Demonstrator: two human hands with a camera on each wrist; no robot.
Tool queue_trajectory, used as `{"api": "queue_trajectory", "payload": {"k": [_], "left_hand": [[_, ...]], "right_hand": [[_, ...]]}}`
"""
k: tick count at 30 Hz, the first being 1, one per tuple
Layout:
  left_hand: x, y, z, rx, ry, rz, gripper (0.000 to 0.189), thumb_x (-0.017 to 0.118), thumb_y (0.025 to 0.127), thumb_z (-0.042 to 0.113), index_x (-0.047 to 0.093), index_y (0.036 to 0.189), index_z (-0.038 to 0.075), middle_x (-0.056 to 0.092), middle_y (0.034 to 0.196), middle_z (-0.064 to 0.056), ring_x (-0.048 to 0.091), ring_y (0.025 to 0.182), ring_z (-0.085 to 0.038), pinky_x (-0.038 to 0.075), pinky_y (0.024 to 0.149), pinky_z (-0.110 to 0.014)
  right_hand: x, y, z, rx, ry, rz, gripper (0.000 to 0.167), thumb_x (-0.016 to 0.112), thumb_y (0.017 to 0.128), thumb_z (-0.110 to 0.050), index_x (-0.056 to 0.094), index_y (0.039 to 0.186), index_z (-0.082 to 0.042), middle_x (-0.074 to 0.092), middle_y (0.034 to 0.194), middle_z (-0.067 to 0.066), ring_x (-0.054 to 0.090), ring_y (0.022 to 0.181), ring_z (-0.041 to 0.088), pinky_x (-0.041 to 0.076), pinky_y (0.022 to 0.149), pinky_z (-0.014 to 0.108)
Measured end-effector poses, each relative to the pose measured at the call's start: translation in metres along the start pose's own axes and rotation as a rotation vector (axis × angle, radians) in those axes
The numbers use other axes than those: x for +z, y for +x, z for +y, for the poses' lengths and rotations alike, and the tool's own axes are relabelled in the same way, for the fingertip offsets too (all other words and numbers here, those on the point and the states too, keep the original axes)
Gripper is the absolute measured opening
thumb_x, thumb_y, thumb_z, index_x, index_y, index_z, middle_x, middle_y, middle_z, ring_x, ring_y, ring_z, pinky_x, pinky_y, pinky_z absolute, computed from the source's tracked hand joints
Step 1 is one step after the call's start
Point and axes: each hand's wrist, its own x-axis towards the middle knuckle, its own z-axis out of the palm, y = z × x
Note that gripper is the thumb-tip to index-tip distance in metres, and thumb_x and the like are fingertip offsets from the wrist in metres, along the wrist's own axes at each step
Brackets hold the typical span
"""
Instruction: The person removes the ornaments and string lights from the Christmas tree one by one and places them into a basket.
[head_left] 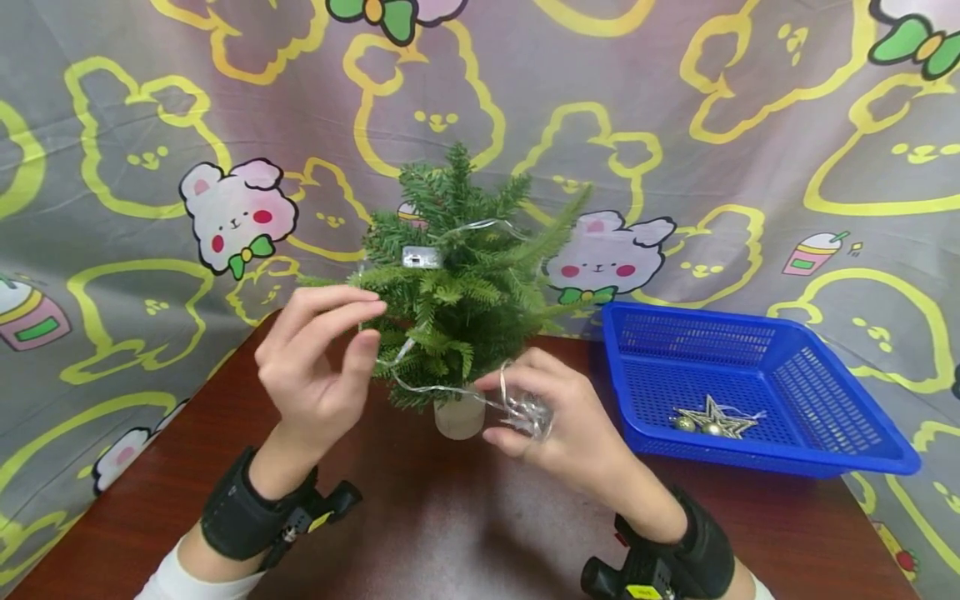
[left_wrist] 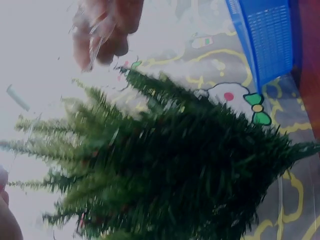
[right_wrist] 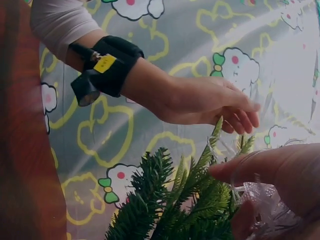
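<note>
A small green artificial Christmas tree (head_left: pixel 450 292) stands upright on a pale round base (head_left: pixel 459 417). My right hand (head_left: pixel 551 404) grips a loose bundle of clear string lights (head_left: pixel 531 417) low in front of the tree; the bundle also shows in the right wrist view (right_wrist: pixel 262 202). From it a strand crosses leftward to the lower left branches, and more strand lies over the upper branches. A small silvery battery box (head_left: pixel 422 257) sits among the front branches. My left hand (head_left: pixel 318 358) is raised beside the tree's left side, fingers gently bent, thumb apart from them, nothing visible in its grasp.
To the right, a blue plastic basket (head_left: pixel 750 321) holds a glittery gold star (head_left: pixel 712 417) and small gold balls (head_left: pixel 684 424). Everything stands on a dark reddish-brown table (head_left: pixel 405 533). A patterned cloth (head_left: pixel 285 125) hangs close behind the tree.
</note>
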Motion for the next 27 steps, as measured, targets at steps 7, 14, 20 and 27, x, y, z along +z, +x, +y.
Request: {"api": "queue_trajectory", "payload": {"k": [7,14,20,27], "left_hand": [[-0.015,0.012,-0.015,-0.209,-0.049,0.161,0.038,0.065,0.093,0.02,0.065,0.084,-0.017,0.068,0.086,-0.005,0.062,0.085,-0.012,0.047,0.077,-0.021],[-0.026,0.011,-0.034,-0.319,0.073,0.089,0.027,0.059,0.089,0.009,0.066,0.094,-0.017,0.063,0.1,0.012,0.057,0.096,-0.009,0.043,0.088,-0.025],[-0.038,-0.002,-0.057,-0.458,0.106,-0.004,0.03,0.06,0.088,0.006,0.062,0.11,-0.014,0.06,0.109,0.011,0.056,0.105,-0.01,0.04,0.094,-0.025],[-0.051,-0.022,-0.086,-0.544,-0.089,-0.071,0.034,0.06,0.088,0.003,0.06,0.122,0.0,0.065,0.111,-0.002,0.061,0.105,-0.018,0.044,0.085,-0.023]], "right_hand": [[0.004,0.002,0.001,-0.043,-0.067,0.03,0.031,0.081,0.075,-0.011,0.074,0.105,-0.016,0.07,0.095,-0.003,0.063,0.086,0.007,0.053,0.072,0.024],[0.007,0.003,0.007,-0.069,-0.058,0.024,0.022,0.076,0.079,-0.007,0.075,0.1,-0.014,0.073,0.088,-0.003,0.067,0.079,0.006,0.054,0.069,0.02],[0.007,0.004,0.008,-0.044,-0.075,0.035,0.015,0.075,0.085,-0.013,0.075,0.098,-0.018,0.07,0.085,-0.007,0.063,0.078,0.003,0.052,0.067,0.021],[0.009,0.005,0.01,-0.034,-0.04,0.041,0.01,0.074,0.087,-0.011,0.076,0.096,-0.016,0.071,0.088,-0.004,0.064,0.079,0.006,0.053,0.067,0.022]]}}
